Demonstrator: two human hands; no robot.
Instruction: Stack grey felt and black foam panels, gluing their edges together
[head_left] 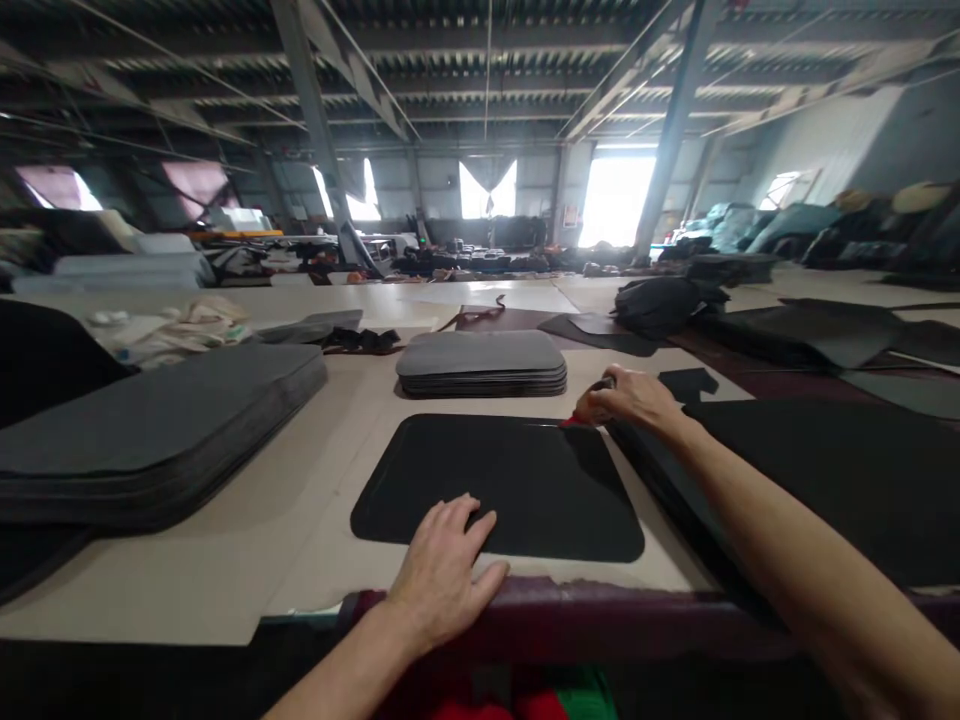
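Observation:
A black sheet with rounded corners (480, 470) lies flat on the pale table. On its near edge rests my left hand (454, 560), palm down with the fingers spread. At the sheet's far right corner, my right hand (622, 398) is closed around a red-tipped tool (576, 419); its exact kind is mostly hidden by my fingers. The red tip meets the sheet's far edge, where a thin shiny line runs to its left. Just beyond stands a stack of grey rounded sheets (480, 358).
A large stack of dark sheets (150, 420) stands at left. More black material (825, 480) lies at right under my forearm. Dark scraps (686, 384), a dark bundle (664, 300) and pale cloth (187, 325) are farther back. Maroon material (585, 610) covers the near edge.

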